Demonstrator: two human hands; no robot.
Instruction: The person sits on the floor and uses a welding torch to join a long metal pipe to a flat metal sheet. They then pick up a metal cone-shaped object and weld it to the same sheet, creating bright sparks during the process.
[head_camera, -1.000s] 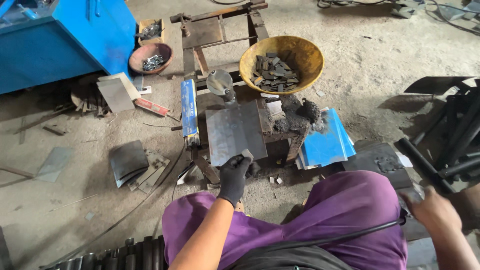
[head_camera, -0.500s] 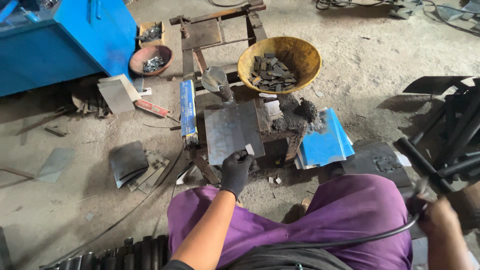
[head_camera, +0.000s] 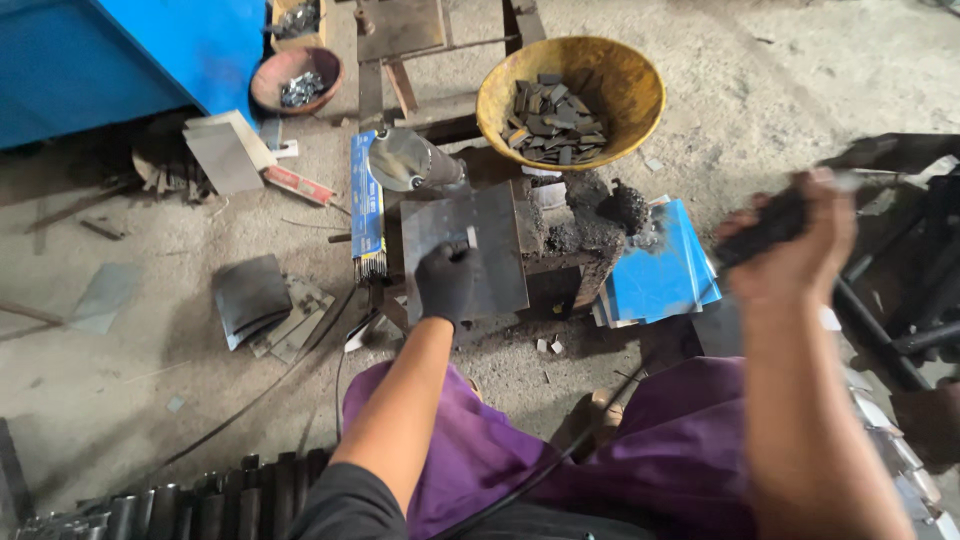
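- Steel plate (head_camera: 470, 250), grey and flat, lies on top of the low work block (head_camera: 560, 262); I take it as the landmark.
- My left hand (head_camera: 447, 283), in a black glove, is closed over the plate's near edge, fingers curled on top, pinning it down.
- My right hand (head_camera: 790, 235) is raised well right of the plate, closed round a dark handle (head_camera: 770, 225); it is blurred, and I cannot tell which tool it is. A black cable (head_camera: 545, 470) runs across my lap below it.
- Behind the plate sits a yellow bowl (head_camera: 620, 75) of small dark metal pieces (head_camera: 550, 110); a shiny metal cylinder (head_camera: 410, 160) lies at the plate's far left corner.
- Left of the plate stands a blue packet of rods (head_camera: 367, 200); right of it lie blue sheets (head_camera: 655, 270).
- To do this well, I judge I should keep the plate flat and steady under the glove, fingers well back from wherever the tool lands, and bring the right hand in slowly.
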